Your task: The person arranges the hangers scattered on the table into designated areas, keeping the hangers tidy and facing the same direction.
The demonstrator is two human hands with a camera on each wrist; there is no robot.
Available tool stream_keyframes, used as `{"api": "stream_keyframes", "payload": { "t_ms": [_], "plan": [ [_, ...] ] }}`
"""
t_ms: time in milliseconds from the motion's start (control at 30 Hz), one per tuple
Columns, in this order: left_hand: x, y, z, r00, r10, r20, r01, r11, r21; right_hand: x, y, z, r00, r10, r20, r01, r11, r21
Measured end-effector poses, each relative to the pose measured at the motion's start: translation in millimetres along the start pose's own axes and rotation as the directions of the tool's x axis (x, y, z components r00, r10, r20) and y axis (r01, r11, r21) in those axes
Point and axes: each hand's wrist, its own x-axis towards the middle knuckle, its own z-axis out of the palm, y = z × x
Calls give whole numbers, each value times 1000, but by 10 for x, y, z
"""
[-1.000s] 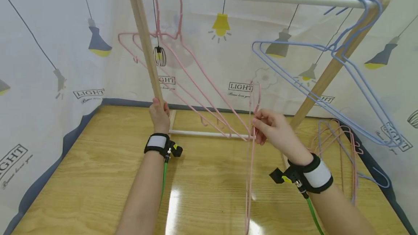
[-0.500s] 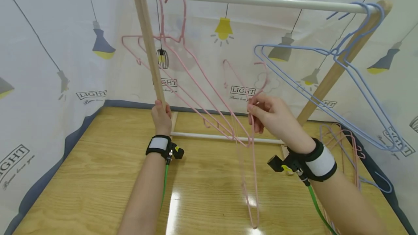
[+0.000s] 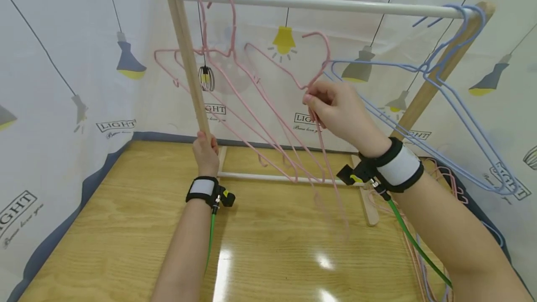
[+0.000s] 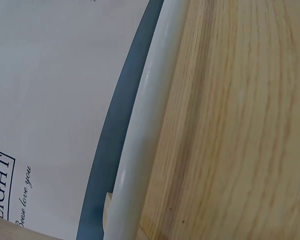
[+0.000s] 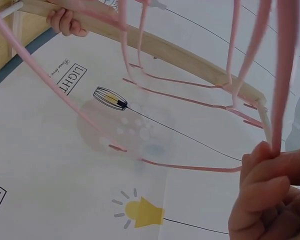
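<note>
My left hand (image 3: 206, 155) grips the left wooden post (image 3: 187, 55) of a hanger rack low down, and in the right wrist view its fingers (image 5: 65, 22) curl round the wood. My right hand (image 3: 340, 108) pinches a pink clothes hanger (image 3: 328, 52) just below its hook. This hanger is off the bar, its hook raised and pointing left, its lower part blurred. Two pink hangers (image 3: 233, 22) hang at the bar's left end. Two blue hangers (image 3: 424, 68) hang at the right end, partly behind my right hand.
The rack's white top bar (image 3: 293, 2) spans above both hands, and a lower white bar (image 4: 145, 110) runs close over the wooden table (image 3: 126, 227). More pink and blue hangers (image 3: 450, 176) lie heaped at the right, partly covered by my right forearm. Printed cloth walls surround the table.
My right hand has risen with the pink hanger from near the lower bar toward the top bar. The hanger has turned from edge-on to showing its side. My left hand keeps its grip.
</note>
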Motion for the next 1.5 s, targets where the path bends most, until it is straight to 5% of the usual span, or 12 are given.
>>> {"api": "stream_keyframes", "payload": {
  "t_ms": [367,600,1033,1500],
  "plan": [
    [-26,-9,-23,1000,15,26,-16,1000,25,413,-188,-23,998,-38,-56,34,997,-68],
    [-148,323,-14,996,52,70,-52,999,-9,612,-281,0,999,-12,-50,7,994,-110],
    [-152,329,-20,996,59,63,-60,998,9,913,-369,185,999,28,16,-24,982,-186],
    [3,8,-24,1000,20,21,-21,1000,21,950,-319,347,998,36,57,-24,980,-197]
  ]
}}
